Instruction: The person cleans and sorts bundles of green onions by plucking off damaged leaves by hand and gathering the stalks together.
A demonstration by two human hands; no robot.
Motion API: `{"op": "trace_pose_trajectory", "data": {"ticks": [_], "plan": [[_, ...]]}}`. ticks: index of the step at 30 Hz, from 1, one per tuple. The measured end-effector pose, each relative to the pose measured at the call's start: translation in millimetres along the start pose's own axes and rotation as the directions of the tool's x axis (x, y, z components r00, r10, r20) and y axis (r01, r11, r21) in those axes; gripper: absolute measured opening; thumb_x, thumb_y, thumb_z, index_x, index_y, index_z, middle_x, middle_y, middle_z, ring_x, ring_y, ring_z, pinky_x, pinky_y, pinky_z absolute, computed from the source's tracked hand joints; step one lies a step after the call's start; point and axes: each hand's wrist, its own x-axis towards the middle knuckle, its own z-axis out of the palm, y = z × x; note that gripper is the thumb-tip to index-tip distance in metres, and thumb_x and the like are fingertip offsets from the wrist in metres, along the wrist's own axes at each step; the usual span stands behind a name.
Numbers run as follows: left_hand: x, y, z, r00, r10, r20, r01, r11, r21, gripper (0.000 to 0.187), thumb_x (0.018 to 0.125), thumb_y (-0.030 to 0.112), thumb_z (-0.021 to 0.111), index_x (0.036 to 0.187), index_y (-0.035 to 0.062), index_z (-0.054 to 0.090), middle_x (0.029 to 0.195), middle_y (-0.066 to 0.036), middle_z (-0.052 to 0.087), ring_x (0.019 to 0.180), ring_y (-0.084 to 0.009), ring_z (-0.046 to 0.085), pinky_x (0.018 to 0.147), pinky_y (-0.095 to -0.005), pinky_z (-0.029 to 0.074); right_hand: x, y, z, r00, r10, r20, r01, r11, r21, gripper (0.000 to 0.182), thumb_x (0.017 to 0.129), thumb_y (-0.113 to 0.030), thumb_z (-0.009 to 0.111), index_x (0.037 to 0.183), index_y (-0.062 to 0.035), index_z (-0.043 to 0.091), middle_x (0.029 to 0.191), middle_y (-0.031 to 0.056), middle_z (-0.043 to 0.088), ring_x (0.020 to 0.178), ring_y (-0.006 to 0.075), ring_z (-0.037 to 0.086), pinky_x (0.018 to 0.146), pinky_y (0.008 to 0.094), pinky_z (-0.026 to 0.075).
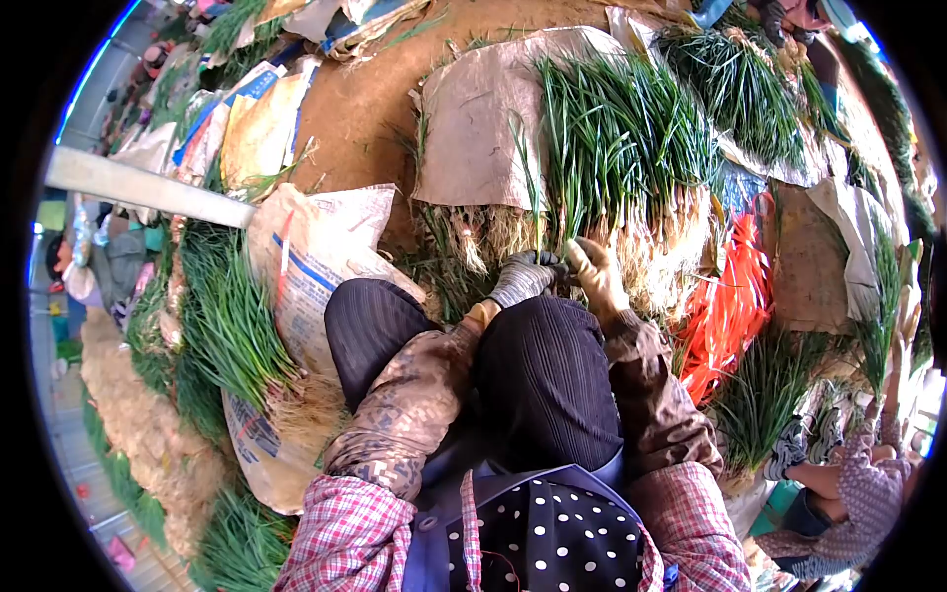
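Both hands are gloved and close together just beyond my knees. My left hand [523, 279], in a grey striped glove with dark fingertips, is closed at the root end of a thin green stalk [538, 212]. Right beside it, my right hand [597, 274] wears a pale yellowish glove, its fingers bent together; what they pinch is too small to make out. Ahead lies a wide row of green onion plants [631, 128], roots towards me, on a beige sack [478, 128]. More roots [473, 232] show from under the sack's near edge.
Red plastic strips [730, 306] lie to the right. A bundle of greens [232, 306] and a printed sack [306, 266] are at the left. A white pole [148, 185] juts in from the left. Another person [858, 493] sits at the lower right.
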Motion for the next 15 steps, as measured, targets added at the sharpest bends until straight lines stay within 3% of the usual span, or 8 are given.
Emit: {"op": "trace_pose_trajectory", "data": {"ticks": [2, 5, 7, 8, 9, 11, 14, 15], "plan": [[1.6, -5.7, 0.4, 0.999, 0.012, -0.031, -0.016, 0.993, -0.113, 0.022, 0.078, 0.012, 0.072, 0.097, 0.0021, 0.063, 0.068, -0.007, 0.063, 0.049, -0.0125, 0.055, 0.045, -0.0278, 0.046, 18.4, 2.7, 9.2, 0.992, 0.080, -0.100, -0.043, 0.945, 0.324, 0.027, 0.082, -0.012, 0.069, 0.105, 0.0014, 0.061, 0.093, 0.0128, 0.068, 0.081, 0.0180, 0.064, 0.073, 0.0278, 0.053], [-1.2, -0.6, 1.4, 0.991, 0.001, -0.130, -0.008, 0.999, -0.050, 0.024, 0.078, 0.011, 0.072, 0.097, 0.0006, 0.062, 0.069, -0.008, 0.063, 0.047, -0.0132, 0.054, 0.043, -0.0288, 0.046, 17.1, 15.4, 7.5, 0.965, 0.229, -0.128, -0.187, 0.943, 0.274, 0.022, 0.081, -0.010, 0.069, 0.099, 0.0023, 0.063, 0.086, 0.0128, 0.068, 0.074, 0.0174, 0.065, 0.067, 0.0279, 0.054], [9.3, -7.8, -2.6, 0.991, 0.003, -0.132, -0.004, 1.000, -0.007, 0.025, 0.078, 0.011, 0.072, 0.098, 0.0002, 0.062, 0.070, -0.009, 0.064, 0.047, -0.0137, 0.054, 0.044, -0.0293, 0.046, 9.6, 35.3, 2.9, 0.974, 0.225, -0.022, -0.226, 0.974, -0.016, 0.017, 0.080, -0.006, 0.068, 0.096, 0.0017, 0.065, 0.083, 0.0140, 0.069, 0.068, 0.0186, 0.065, 0.064, 0.0300, 0.055], [10.4, -6.6, -4.5, 0.990, 0.020, -0.137, -0.016, 0.999, 0.031, 0.025, 0.078, 0.010, 0.072, 0.099, 0.0004, 0.061, 0.072, -0.009, 0.065, 0.047, -0.0136, 0.054, 0.043, -0.0291, 0.046, 2.8, 38.2, 0.4, 0.983, 0.181, 0.038, -0.147, 0.891, -0.429, 0.017, 0.079, -0.008, 0.069, 0.094, -0.0002, 0.067, 0.085, 0.0144, 0.069, 0.069, 0.0198, 0.066, 0.068, 0.0311, 0.055], [9.6, -7.1, -4.3, 0.989, 0.005, -0.146, -0.006, 1.000, -0.006, 0.023, 0.079, 0.010, 0.071, 0.098, 0.0021, 0.061, 0.074, -0.008, 0.065, 0.047, -0.0119, 0.053, 0.042, -0.0278, 0.045, -4.4, 40.5, -2.2, 0.980, 0.162, 0.111, -0.021, 0.650, -0.759, 0.017, 0.079, -0.011, 0.069, 0.093, -0.0020, 0.068, 0.086, 0.0148, 0.069, 0.070, 0.0210, 0.066, 0.071, 0.0321, 0.055], [-9.2, 13.4, 0.3, 0.986, -0.022, -0.164, 0.009, 0.997, -0.080, 0.019, 0.081, 0.011, 0.069, 0.096, 0.0054, 0.060, 0.077, -0.006, 0.066, 0.048, -0.0084, 0.050, 0.040, -0.0252, 0.042, -1.6, 79.1, -12.8, 0.970, 0.090, 0.225, 0.147, 0.522, -0.840, 0.023, 0.078, -0.025, 0.071, 0.095, -0.0096, 0.069, 0.086, 0.0160, 0.069, 0.076, 0.0230, 0.067, 0.074, 0.0332, 0.054], [-10.6, 21.2, -1.0, 0.980, 0.174, -0.100, -0.189, 0.968, -0.166, 0.018, 0.082, 0.012, 0.069, 0.096, 0.0059, 0.060, 0.078, -0.007, 0.066, 0.044, -0.0070, 0.049, 0.038, -0.0225, 0.041, -5.7, 38.1, -3.8, 0.956, -0.285, -0.074, 0.099, 0.550, -0.829, 0.038, 0.079, -0.034, 0.069, 0.107, -0.0096, 0.062, 0.078, 0.0135, 0.067, 0.071, 0.0264, 0.065, 0.064, 0.0379, 0.053], [-18.0, 30.1, -1.6, 0.966, 0.244, -0.083, -0.256, 0.946, -0.200, 0.018, 0.082, 0.013, 0.068, 0.097, 0.0060, 0.060, 0.078, -0.007, 0.066, 0.044, -0.0066, 0.049, 0.038, -0.0218, 0.041, 10.8, 40.8, -7.7, 0.912, -0.375, -0.165, 0.070, 0.538, -0.840, 0.029, 0.082, -0.035, 0.067, 0.094, -0.0090, 0.063, 0.067, 0.0110, 0.063, 0.058, 0.0205, 0.061, 0.052, 0.0342, 0.049]]}}
